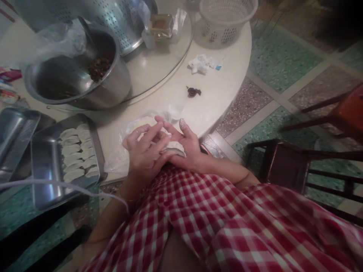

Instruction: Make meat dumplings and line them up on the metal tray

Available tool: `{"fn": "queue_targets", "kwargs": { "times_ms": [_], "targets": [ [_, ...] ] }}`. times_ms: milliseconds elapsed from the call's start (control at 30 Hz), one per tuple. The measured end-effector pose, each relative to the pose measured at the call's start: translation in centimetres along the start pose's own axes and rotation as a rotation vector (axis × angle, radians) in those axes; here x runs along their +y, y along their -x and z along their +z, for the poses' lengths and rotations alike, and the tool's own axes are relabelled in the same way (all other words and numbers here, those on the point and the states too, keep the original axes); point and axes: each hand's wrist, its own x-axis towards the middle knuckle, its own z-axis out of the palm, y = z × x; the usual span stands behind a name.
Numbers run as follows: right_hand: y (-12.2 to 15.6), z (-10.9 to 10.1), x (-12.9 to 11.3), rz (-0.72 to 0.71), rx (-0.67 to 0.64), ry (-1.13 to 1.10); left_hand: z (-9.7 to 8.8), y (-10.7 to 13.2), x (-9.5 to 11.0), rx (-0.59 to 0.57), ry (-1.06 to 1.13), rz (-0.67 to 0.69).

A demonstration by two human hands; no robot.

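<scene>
A pale dumpling (pixel 176 148) lies in the palm of my right hand (pixel 187 149), whose fingers curl up around it. My left hand (pixel 143 153) presses over the dumpling from the left, fingers pinching its folded edge. Both hands hover at the near edge of the round white table (pixel 227 75), above my red checked lap. Just behind my hands lies a clear plastic bag (pixel 127 132) with pale wrappers on it. To the left a metal tray (pixel 47 166) holds several folded dumplings (pixel 76 153) in rows.
A steel bowl (pixel 113 83) with dark filling stands on a glass turntable, a perforated colander (pixel 119 19) behind it. A white plastic basket (pixel 227 19), crumpled tissue (pixel 201 63) and a dark scrap (pixel 193 91) lie farther back. Wooden chairs (pixel 297 166) stand to the right.
</scene>
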Motion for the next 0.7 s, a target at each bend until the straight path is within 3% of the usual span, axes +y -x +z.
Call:
{"fn": "queue_targets", "kwargs": {
  "times_ms": [300, 500, 700],
  "targets": [
    [-0.1, 0.7, 0.4, -0.083, 0.052, 0.018, 0.4, 1.2, 0.6, 0.078, 0.037, -0.099],
    [-0.2, 0.2, 0.7, -0.097, 0.002, 0.035, 0.7, 1.3, 0.7, 0.085, -0.021, -0.13],
    [-0.3, 0.2, 0.8, -0.085, 0.02, 0.018, 0.5, 1.2, 0.6, 0.096, -0.008, -0.069]
  ]
}}
